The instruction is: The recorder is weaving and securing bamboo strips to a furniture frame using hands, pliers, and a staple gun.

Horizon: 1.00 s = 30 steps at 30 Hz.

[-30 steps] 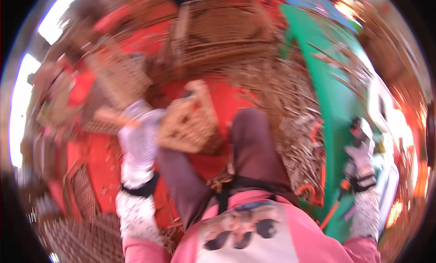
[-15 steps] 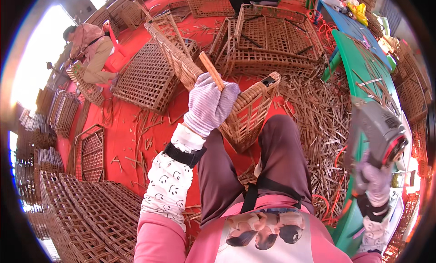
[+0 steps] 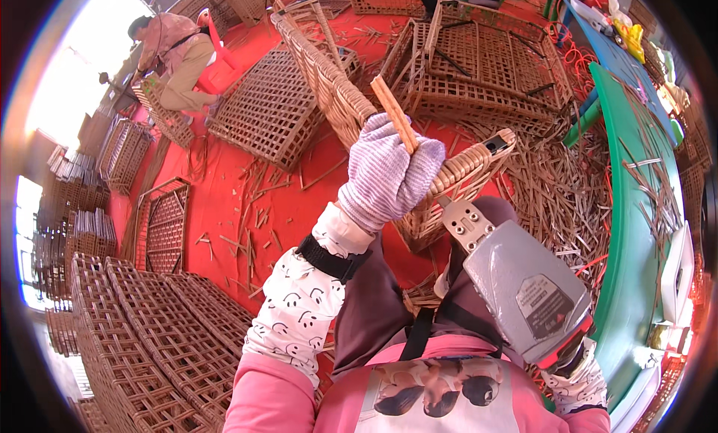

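Note:
My gloved left hand (image 3: 389, 175) is closed over the wrapped rim of a brown woven basket (image 3: 327, 81). It also pins a short, flat, light-brown strip (image 3: 393, 111), which sticks up out of the fist. The basket lies tilted between my knees; a dark slot shows at its near rim end. My right hand (image 3: 567, 357) is mostly hidden behind a grey nail gun (image 3: 527, 287) that it holds. The gun's metal nose is at the basket rim, just right of my left hand; whether it touches cannot be made out.
Stacked woven baskets (image 3: 149, 328) stand at the lower left, more woven frames (image 3: 486, 59) at the back. Cut strips (image 3: 553, 186) litter the red floor (image 3: 224, 209). On the right is a green bench (image 3: 624, 194) with loose strips. Another person (image 3: 176, 55) works at the far left.
The nail gun has swung in from the right side to the basket rim in front of me. My left hand keeps its hold on basket and strip; the view has shifted slightly.

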### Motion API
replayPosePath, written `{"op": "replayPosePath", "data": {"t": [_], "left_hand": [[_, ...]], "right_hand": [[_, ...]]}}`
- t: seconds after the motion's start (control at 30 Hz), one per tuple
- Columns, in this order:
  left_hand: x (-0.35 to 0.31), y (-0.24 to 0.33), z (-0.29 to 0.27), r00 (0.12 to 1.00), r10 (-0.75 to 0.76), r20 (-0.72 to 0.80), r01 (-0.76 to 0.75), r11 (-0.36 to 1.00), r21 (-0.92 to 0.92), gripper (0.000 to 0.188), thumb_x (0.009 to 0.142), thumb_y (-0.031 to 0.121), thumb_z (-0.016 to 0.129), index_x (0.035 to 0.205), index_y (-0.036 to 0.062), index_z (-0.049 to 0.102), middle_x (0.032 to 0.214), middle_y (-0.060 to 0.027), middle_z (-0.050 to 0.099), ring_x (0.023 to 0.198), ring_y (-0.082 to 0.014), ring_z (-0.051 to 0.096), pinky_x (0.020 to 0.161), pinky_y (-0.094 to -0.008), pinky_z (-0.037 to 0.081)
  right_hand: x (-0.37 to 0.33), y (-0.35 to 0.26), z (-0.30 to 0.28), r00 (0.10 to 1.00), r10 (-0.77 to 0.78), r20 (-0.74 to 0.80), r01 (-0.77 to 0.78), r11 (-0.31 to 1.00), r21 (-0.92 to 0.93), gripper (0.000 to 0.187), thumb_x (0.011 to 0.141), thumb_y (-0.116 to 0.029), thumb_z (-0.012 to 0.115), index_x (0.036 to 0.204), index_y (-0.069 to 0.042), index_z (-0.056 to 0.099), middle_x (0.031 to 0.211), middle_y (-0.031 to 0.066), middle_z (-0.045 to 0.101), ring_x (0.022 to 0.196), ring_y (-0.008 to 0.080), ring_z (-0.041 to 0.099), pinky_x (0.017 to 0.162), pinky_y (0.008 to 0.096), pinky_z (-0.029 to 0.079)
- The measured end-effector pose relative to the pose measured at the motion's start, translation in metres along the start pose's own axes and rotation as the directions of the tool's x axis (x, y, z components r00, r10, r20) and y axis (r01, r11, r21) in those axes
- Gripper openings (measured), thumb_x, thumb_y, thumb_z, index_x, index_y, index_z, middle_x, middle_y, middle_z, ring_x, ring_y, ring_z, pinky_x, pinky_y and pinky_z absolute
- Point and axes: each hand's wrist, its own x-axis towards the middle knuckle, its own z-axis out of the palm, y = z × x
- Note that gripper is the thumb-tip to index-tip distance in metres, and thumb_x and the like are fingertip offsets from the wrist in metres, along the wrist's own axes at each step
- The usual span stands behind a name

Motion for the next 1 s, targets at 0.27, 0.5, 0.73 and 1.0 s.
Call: {"op": "replayPosePath", "data": {"t": [0.27, 0.5, 0.73, 1.0], "left_hand": [[-0.002, -0.003, 0.000, 0.999, 0.018, -0.031, -0.018, 1.000, 0.008, 0.011, 0.072, 0.004, 0.067, 0.068, 0.0069, 0.057, 0.064, -0.0062, 0.059, 0.062, -0.0279, 0.058, 0.067, -0.0385, 0.047], [-0.003, -0.001, 0.002, 0.999, 0.025, -0.045, -0.024, 0.999, 0.024, 0.012, 0.071, 0.004, 0.067, 0.067, 0.0069, 0.057, 0.062, -0.0064, 0.058, 0.059, -0.0272, 0.057, 0.061, -0.0387, 0.046], [-0.001, 0.001, 0.003, 0.997, 0.016, -0.078, -0.015, 1.000, 0.010, 0.011, 0.071, 0.004, 0.067, 0.066, 0.0068, 0.057, 0.061, -0.0063, 0.057, 0.060, -0.0270, 0.057, 0.063, -0.0380, 0.046], [-0.006, 0.009, -0.001, 0.993, -0.080, -0.088, 0.081, 0.997, 0.002, 0.009, 0.073, 0.009, 0.065, 0.066, 0.0064, 0.060, 0.063, -0.0070, 0.059, 0.064, -0.0272, 0.057, 0.071, -0.0402, 0.045]], "right_hand": [[0.001, -0.006, -0.001, 1.000, -0.001, 0.008, 0.001, 1.000, 0.005, 0.031, 0.082, -0.021, 0.059, 0.108, -0.006, 0.053, 0.100, 0.0076, 0.059, 0.091, 0.0208, 0.056, 0.075, 0.0339, 0.047], [0.005, -0.010, -0.001, 1.000, -0.009, 0.014, 0.009, 1.000, 0.012, 0.033, 0.082, -0.021, 0.059, 0.110, -0.007, 0.053, 0.103, 0.0084, 0.058, 0.095, 0.0224, 0.056, 0.078, 0.0351, 0.047], [0.008, -0.014, -0.001, 1.000, 0.001, 0.020, -0.001, 1.000, 0.014, 0.034, 0.082, -0.021, 0.058, 0.112, -0.007, 0.052, 0.106, 0.0092, 0.058, 0.098, 0.0239, 0.055, 0.080, 0.0364, 0.047], [0.004, -0.020, 0.000, 0.999, 0.009, 0.033, -0.010, 1.000, 0.012, 0.037, 0.082, -0.022, 0.057, 0.115, -0.007, 0.051, 0.109, 0.0101, 0.057, 0.102, 0.0257, 0.054, 0.083, 0.0378, 0.046]]}}
